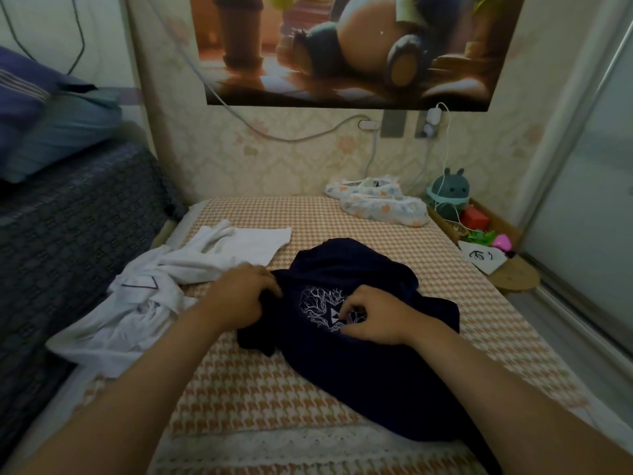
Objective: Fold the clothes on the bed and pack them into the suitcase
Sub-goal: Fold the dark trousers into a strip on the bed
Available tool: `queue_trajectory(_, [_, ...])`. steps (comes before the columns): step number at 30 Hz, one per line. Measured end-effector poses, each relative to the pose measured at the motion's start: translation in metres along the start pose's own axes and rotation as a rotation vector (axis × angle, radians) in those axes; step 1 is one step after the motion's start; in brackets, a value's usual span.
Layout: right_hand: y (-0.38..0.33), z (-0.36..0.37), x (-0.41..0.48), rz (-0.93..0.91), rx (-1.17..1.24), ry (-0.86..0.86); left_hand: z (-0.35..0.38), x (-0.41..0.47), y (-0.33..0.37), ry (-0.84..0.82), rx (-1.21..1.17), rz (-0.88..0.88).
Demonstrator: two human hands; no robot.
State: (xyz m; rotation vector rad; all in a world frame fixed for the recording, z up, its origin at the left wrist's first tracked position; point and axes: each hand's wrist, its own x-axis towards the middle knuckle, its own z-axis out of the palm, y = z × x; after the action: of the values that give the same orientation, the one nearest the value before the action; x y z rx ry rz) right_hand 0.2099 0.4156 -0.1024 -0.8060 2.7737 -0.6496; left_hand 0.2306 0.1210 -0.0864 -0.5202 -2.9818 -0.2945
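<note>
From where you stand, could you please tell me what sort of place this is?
Most likely a bedroom: a bed with a checked cover and a dark shirt on it, pillows piled at the left, and a cartoon poster on the wall.

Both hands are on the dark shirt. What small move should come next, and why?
Probably lift and spread the dark shirt flat: it lies crumpled on the bed, and the left hand and right hand both pinch its cloth.

Navy T-shirt point(359, 265) is lying crumpled on checked bed point(308, 217); left grip point(239, 296) and right grip point(373, 317) are pinching its fabric; white garments point(171, 269) are lying alongside.
</note>
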Motion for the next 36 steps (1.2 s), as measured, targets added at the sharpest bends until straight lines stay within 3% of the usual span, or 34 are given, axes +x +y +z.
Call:
queue_trajectory(2, [-0.011, -0.005, -0.004, 0.036, 0.13, -0.133, 0.007, -0.006, 0.027, -0.27, -0.182, 0.078])
queue_trajectory(4, [-0.02, -0.005, -0.008, 0.082, 0.102, -0.325, 0.021, -0.011, 0.039, -0.461, -0.059, 0.113])
queue_trajectory(7, [-0.026, -0.003, -0.01, 0.102, -0.117, -0.376, 0.029, -0.01, 0.032, -0.343, -0.085, 0.083])
queue_trajectory(10, [-0.028, -0.004, -0.006, 0.137, -0.197, -0.156, 0.017, -0.003, 0.006, -0.186, -0.011, 0.034])
queue_trajectory(12, [-0.031, -0.001, 0.0, 0.165, 0.055, 0.061, -0.001, -0.001, -0.014, 0.067, 0.0, -0.102])
queue_trajectory(14, [-0.046, 0.001, 0.004, 0.172, 0.469, 0.159, -0.011, -0.004, -0.034, 0.325, 0.063, -0.325])
queue_trajectory(15, [-0.053, 0.001, 0.006, 0.157, 0.634, 0.136, -0.011, -0.007, -0.043, 0.353, 0.117, -0.433])
queue_trajectory(17, [-0.06, 0.003, 0.012, 0.101, 0.798, 0.071, -0.004, -0.015, -0.054, 0.251, 0.196, -0.599])
queue_trajectory(18, [-0.059, 0.004, 0.013, 0.076, 0.782, 0.051, 0.002, -0.017, -0.054, 0.186, 0.271, -0.585])
queue_trajectory(20, [-0.048, 0.003, 0.014, 0.041, 0.594, 0.019, 0.006, -0.018, -0.042, 0.202, 0.316, -0.375])
queue_trajectory(23, [-0.032, -0.007, 0.005, 0.028, 0.154, -0.154, -0.001, -0.018, 0.008, 0.214, -0.097, -0.059])
queue_trajectory(25, [-0.021, -0.013, -0.004, 0.073, 0.017, -0.168, 0.006, -0.022, 0.048, -0.018, -0.327, 0.09])
queue_trajectory(27, [-0.013, -0.015, -0.012, 0.129, -0.071, -0.075, 0.028, -0.029, 0.072, -0.29, -0.24, 0.179])
queue_trajectory(28, [-0.008, -0.016, -0.015, 0.147, -0.093, -0.059, 0.04, -0.029, 0.076, -0.358, -0.136, 0.194])
queue_trajectory(30, [-0.001, -0.013, -0.02, 0.178, -0.09, -0.114, 0.055, -0.023, 0.074, -0.309, -0.103, 0.179])
queue_trajectory(33, [0.006, -0.007, -0.026, 0.164, -0.127, -0.153, 0.058, -0.017, 0.071, -0.17, -0.219, 0.172])
queue_trajectory(36, [0.009, -0.006, -0.024, 0.127, -0.191, -0.048, 0.045, -0.02, 0.066, -0.111, -0.465, 0.053])
